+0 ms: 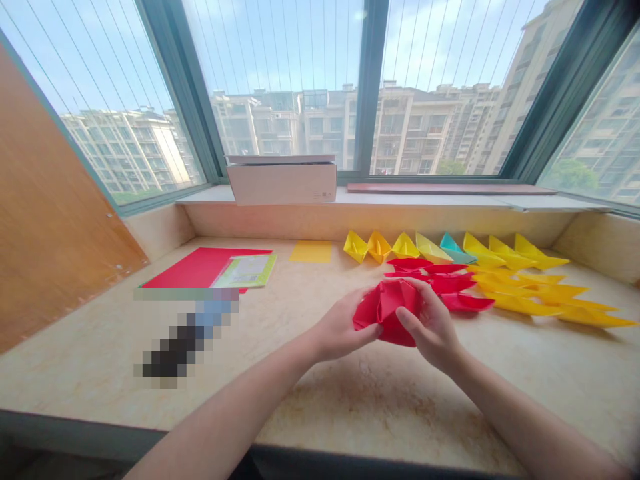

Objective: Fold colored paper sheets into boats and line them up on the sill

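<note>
Gripping fingers: left hand (345,327) and right hand (434,327), both closed on one red folded paper (387,305), thumbs on the near face.
Red paper, place: between the two palms, above the counter (95,373), on the near side of the red boats (463,303).
Red paper, direction: long axis seemingly crosswise, hand to hand; a raised fold near the middle points up and away, toward the window (275,53); one lower corner points at the wearer.
Hands, pose: palms facing inward, left thumb reaching rightward, right thumb angled up and left; forearms rising from the lower edge and converging.
Hidden: both ends of the red paper, partly, and most fingers behind it; several red boats overlap, number uncertain.
Boats, right: yellow boats (525,305) clustered beside the red; behind, a row of mostly yellow pieces, including one teal boat (456,249).
Sheets, left: yellow sheet (311,251), flat; red sheets (185,268), a green-and-white packet (245,271) lying partly over them.
Hard to make out: a pixelated item (187,337), near the red sheets.
Sill: white box (283,184), lid slightly raised.
Cut off: wooden panel (55,207), at the left edge.
</note>
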A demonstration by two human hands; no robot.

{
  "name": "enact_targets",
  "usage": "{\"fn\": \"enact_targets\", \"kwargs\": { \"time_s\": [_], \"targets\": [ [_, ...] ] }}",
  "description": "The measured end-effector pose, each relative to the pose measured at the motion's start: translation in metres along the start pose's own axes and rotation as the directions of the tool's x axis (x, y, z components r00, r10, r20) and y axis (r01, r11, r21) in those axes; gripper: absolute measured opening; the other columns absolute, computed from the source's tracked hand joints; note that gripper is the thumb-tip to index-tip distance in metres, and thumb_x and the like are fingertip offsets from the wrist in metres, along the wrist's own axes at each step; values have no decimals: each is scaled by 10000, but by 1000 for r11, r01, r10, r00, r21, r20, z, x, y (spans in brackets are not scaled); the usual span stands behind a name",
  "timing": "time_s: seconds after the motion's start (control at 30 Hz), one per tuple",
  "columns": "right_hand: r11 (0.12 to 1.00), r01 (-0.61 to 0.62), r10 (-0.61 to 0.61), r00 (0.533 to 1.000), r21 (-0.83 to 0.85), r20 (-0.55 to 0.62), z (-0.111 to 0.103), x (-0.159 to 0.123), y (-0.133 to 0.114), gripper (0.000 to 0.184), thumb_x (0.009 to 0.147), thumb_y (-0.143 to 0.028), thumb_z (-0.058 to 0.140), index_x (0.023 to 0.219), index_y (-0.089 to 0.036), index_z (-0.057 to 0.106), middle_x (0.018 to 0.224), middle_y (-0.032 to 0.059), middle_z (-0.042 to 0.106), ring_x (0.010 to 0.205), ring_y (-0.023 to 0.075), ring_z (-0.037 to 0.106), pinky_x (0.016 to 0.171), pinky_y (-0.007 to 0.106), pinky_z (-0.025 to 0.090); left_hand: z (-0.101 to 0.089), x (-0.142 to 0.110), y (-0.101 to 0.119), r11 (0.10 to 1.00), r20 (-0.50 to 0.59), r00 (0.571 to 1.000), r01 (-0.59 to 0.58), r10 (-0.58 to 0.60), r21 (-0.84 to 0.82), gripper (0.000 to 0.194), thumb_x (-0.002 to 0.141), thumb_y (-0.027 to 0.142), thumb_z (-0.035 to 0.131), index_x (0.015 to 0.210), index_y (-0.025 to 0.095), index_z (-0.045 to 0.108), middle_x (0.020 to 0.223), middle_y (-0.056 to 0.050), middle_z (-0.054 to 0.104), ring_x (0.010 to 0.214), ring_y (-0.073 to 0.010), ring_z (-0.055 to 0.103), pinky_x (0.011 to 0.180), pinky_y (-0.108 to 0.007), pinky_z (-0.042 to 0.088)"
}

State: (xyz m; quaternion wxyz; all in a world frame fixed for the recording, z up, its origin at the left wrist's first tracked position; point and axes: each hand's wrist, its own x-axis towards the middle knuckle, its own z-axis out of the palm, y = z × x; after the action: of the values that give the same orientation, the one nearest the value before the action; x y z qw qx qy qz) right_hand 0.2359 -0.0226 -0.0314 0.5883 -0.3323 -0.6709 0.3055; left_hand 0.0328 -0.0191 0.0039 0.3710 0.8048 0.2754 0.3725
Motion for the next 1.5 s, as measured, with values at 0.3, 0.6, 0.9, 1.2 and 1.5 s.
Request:
{"fn": "enact_targets", "kwargs": {
  "time_s": [0.3,0.6,0.9,1.2,1.5],
  "targets": [
    [991,6,15,987,134,-159,1,-3,6,373,875,-401,662,1211,-284,550,1153,81,642,1034,282,632,908,434,515,8,-3,-1,945,0,992,120,-126,-306,752,796,342,761,1444,222,400,1433,-156,516,1236,-330,555,1012,-455,452],
    [983,-49,61,996,177,-61,-3,5,0,338,876,-425,657,1171,-281,577,1137,67,679,1032,277,653,894,418,536,0,-1,6,661,189,942,330,-277,-674,570,864,316,631,1409,273,472,1439,-123,527,1226,-327,569,917,-441,510],
    [946,-125,77,983,299,166,-8,2,-2,380,896,-407,643,1246,-292,546,1234,81,677,1129,301,643,927,463,539,0,1,1,432,305,859,478,-411,-765,567,898,600,516,1211,145,640,1141,-165,706,980,-278,684,845,-411,529],
    [809,-323,204,938,491,281,-3,8,-2,524,883,-353,689,1369,-346,497,1371,91,587,1191,291,616,903,426,564,2,3,-1,465,168,863,410,-477,-785,344,872,339,634,1148,140,682,989,-104,742,834,-188,676,769,-299,509],
    [757,-393,219,906,522,363,-5,10,-10,535,858,-386,716,1351,-348,512,1353,84,592,1132,258,644,887,394,569,-3,3,-1,430,200,862,419,-466,-800,295,843,318,699,1050,109,718,947,-116,760,730,-174,691,711,-286,527]
  ]
}}
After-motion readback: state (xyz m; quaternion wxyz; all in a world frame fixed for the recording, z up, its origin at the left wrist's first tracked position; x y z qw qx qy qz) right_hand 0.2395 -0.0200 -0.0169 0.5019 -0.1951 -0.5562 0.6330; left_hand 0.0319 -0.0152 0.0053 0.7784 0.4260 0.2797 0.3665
